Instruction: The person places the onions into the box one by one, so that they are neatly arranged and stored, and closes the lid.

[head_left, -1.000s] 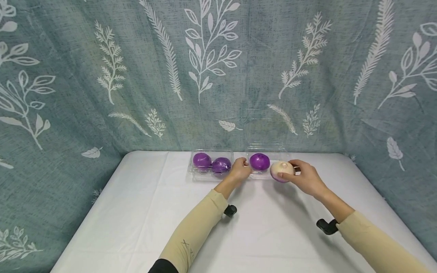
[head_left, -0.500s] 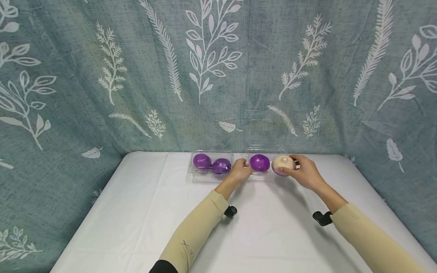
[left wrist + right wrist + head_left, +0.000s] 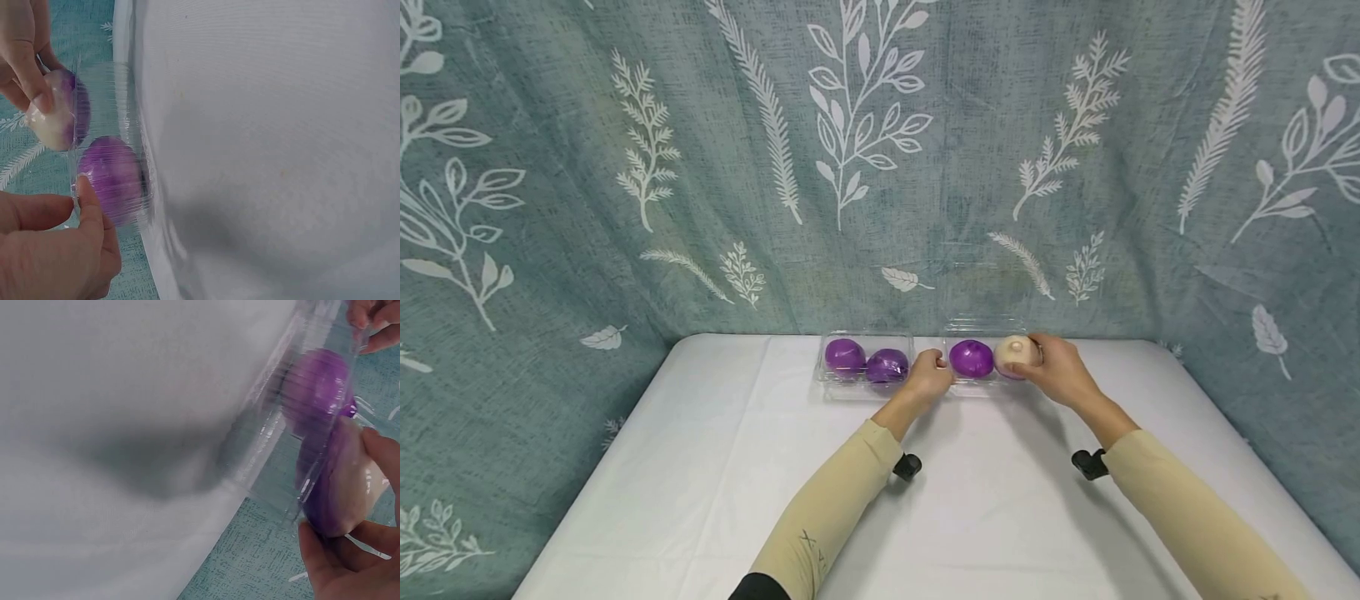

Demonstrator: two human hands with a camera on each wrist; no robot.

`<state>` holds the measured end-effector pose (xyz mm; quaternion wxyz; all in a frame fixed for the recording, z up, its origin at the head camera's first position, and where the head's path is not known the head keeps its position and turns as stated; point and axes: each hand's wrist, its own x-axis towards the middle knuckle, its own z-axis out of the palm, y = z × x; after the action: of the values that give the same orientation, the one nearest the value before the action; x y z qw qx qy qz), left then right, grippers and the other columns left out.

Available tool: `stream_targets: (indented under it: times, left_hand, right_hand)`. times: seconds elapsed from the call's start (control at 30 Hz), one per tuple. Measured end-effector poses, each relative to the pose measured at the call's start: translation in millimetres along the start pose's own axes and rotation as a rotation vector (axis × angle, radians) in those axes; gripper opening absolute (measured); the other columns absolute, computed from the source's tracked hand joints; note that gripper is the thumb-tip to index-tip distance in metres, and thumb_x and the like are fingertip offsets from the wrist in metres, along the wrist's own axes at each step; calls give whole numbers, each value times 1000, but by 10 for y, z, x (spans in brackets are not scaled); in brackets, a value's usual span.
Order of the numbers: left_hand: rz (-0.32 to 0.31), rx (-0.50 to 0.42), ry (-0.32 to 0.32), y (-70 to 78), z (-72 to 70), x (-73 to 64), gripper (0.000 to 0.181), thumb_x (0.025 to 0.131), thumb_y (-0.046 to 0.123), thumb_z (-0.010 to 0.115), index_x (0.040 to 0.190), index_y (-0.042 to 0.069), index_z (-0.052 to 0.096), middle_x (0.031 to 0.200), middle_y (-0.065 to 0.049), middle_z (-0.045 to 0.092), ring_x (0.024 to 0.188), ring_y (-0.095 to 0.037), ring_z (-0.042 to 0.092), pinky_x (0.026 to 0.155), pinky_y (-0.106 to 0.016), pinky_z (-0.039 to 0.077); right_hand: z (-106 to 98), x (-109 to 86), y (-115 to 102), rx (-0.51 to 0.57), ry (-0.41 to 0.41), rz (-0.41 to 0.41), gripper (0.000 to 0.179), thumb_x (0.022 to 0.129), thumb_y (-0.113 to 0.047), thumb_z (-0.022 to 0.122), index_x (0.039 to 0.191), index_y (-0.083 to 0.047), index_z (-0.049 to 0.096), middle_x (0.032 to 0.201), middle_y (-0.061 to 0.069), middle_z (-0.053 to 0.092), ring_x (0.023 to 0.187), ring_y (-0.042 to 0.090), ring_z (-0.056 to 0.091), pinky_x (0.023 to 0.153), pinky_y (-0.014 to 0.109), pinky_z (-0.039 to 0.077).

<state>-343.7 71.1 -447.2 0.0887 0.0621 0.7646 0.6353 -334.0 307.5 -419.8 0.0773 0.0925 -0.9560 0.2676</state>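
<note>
In the head view my right hand (image 3: 1063,375) holds a purple-and-cream turnip (image 3: 1013,356), its cream face with a small nub turned toward me. The right wrist view shows thumb and fingers round the turnip (image 3: 350,481), partly inside the rim of a clear plastic clamshell box (image 3: 265,475). A second turnip (image 3: 972,359), purple side up, sits in the left part of this box. My left hand (image 3: 929,375) pinches the box's near left rim between thumb and index finger, as the left wrist view shows at the hand (image 3: 62,250). The box's lid stands raised at the back.
Left of my left hand stands another clear plastic box (image 3: 831,390) with two purple turnips (image 3: 845,357) inside. Both boxes are near the back edge of the white-covered table (image 3: 700,467). A green leaf-patterned curtain (image 3: 880,250) hangs right behind.
My right hand has carried the turnip back and then slightly left, down into the right half of the box beside the other turnip. My left hand keeps its hold on the rim.
</note>
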Motion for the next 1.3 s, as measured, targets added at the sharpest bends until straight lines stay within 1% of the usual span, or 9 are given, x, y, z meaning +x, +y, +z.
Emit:
stream_targets:
  times: [0.33, 0.53, 0.73, 0.83, 0.97, 1.07, 1.13, 1.17, 1.3]
  left_hand:
    - [0, 21, 4, -5, 0, 4, 66, 87, -14, 51, 150, -16, 35, 129, -22, 55, 109, -19, 49, 99, -32, 50]
    - [-4, 29, 14, -10, 7, 6, 65, 86, -14, 51, 150, -16, 36, 126, -20, 56, 109, -19, 50, 101, -33, 50]
    - [4, 24, 27, -11, 7, 12, 65, 85, -15, 53, 148, -17, 37, 118, -17, 57, 106, -18, 50, 101, -32, 51]
    - [7, 9, 22, -2, -2, 17, 65, 84, -16, 51, 148, -18, 37, 110, -13, 55, 103, -18, 51, 97, -30, 52]
    - [-6, 9, 19, 9, -7, 35, 66, 84, -16, 52, 149, -17, 36, 109, -12, 55, 105, -20, 54, 96, -29, 53]
    - [-12, 27, 18, 6, 1, 36, 66, 85, -15, 53, 149, -16, 36, 117, -16, 57, 108, -21, 54, 100, -31, 53]
    - [-11, 38, 24, 0, 4, 35, 66, 84, -14, 55, 149, -16, 37, 117, -16, 57, 107, -19, 52, 100, -31, 52]
    - [-3, 33, 21, -3, 2, 28, 66, 85, -14, 54, 148, -16, 37, 120, -18, 57, 107, -20, 53, 102, -34, 52]
    - [7, 40, 31, -15, 1, 27, 65, 83, -14, 53, 147, -17, 39, 111, -14, 57, 100, -18, 51, 97, -31, 52]
  right_hand:
    - [89, 100, 68, -98, 48, -77, 61, 88, -22, 81, 128, 18, 56, 121, 37, 61, 116, 54, 55, 100, 65, 46]
    - [157, 165, 97, -129, 60, -123, 52, 83, -20, 85, 113, 15, 63, 106, 33, 67, 105, 53, 59, 91, 63, 49]
    - [174, 193, 88, -186, 3, -89, 65, 84, -25, 85, 125, 18, 59, 117, 36, 65, 115, 56, 53, 101, 65, 45]
    - [162, 213, 96, -201, -21, -98, 67, 84, -26, 84, 126, 19, 58, 118, 37, 64, 114, 56, 52, 102, 64, 45]
    - [94, 240, 87, -137, -66, -88, 73, 89, -28, 80, 135, 20, 50, 131, 41, 55, 126, 59, 46, 109, 67, 38]
    - [-14, 284, 75, -47, -115, -9, 84, 97, -35, 71, 147, 20, 33, 146, 43, 38, 135, 60, 36, 113, 70, 33]
    - [-104, 330, 62, 13, -132, 49, 89, 101, -41, 63, 152, 19, 22, 152, 42, 29, 138, 60, 31, 113, 71, 32]
    - [-144, 368, 64, 44, -133, 74, 91, 103, -43, 60, 154, 19, 16, 154, 42, 26, 139, 59, 30, 112, 71, 33]
    - [-258, 506, 56, 157, -87, 121, 91, 105, -41, 55, 156, 17, 5, 158, 41, 18, 144, 58, 24, 115, 69, 30]
